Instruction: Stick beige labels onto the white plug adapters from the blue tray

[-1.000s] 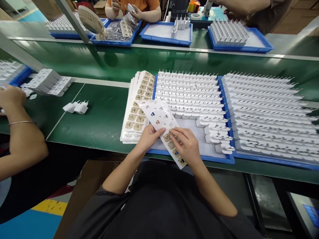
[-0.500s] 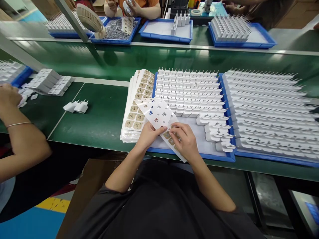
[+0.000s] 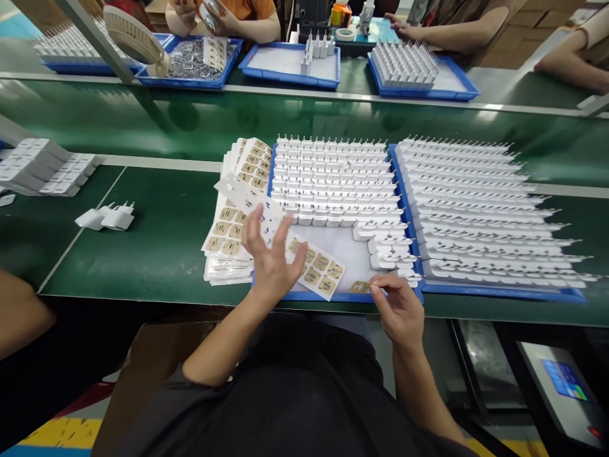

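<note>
My left hand holds a partly used label sheet with its fingers spread over it; the sheet lies across the front left of a blue tray. Off to the right, my right hand pinches a single tan sticker between thumb and forefinger at the tray's front edge. The tray carries rows of white plug adapters, with a bare patch at its front. A stack of label sheets with tan stickers lies left of the tray.
A second blue tray of white adapters sits to the right. Two loose adapters and a pile of adapters lie on the green bench at left. Other people work at blue trays across the conveyor. Another person's arm is at left.
My right hand has peeled one tan sticker off the sheet and moved right with it. My left hand now holds the sheet alone, fingers spread. The view has shifted right.
</note>
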### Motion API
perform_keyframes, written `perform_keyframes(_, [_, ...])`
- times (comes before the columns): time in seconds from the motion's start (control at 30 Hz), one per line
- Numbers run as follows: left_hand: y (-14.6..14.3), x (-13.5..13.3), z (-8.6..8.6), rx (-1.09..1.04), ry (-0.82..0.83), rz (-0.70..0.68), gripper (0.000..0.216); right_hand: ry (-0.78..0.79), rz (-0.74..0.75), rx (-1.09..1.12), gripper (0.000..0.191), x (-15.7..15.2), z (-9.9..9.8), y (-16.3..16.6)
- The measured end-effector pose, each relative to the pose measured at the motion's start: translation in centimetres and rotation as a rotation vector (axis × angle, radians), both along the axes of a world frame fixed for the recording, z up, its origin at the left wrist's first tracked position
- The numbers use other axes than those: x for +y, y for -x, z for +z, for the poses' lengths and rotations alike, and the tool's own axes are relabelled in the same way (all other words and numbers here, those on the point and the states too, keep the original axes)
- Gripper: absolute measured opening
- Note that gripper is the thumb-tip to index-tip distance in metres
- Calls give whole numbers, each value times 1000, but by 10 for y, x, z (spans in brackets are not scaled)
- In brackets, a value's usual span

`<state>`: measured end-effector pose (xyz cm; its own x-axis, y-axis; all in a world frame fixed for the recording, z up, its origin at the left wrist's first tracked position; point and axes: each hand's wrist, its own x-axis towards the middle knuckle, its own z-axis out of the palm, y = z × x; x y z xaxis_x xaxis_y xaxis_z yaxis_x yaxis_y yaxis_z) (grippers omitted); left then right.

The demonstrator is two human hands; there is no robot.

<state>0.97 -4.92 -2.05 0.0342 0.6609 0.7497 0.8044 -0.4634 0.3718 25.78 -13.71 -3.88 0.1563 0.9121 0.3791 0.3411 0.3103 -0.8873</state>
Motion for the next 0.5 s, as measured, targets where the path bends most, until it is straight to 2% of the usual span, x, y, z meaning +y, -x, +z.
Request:
perform_keyframes(0.1, [-30,9,23,134,127,-139,43,1,-26,9,6,-9,0,-6])
perform_keyframes(0.2, [-63,18,42,217,168,-250,39,-5,-56,22,6,-12,0,-9])
perform_keyframes(0.27, [-84,24,48,256,177,-345,42,-4,-76,35,5,-11,0,-11])
perform_keyframes(0.37, [-109,37,39,338,296,-460,43,-5,-82,46,5,-10,-1,-14])
perform_keyframes(0.5, [-125,56,20,398,444,-457,29,-16,-83,41,4,-10,-2,-17])
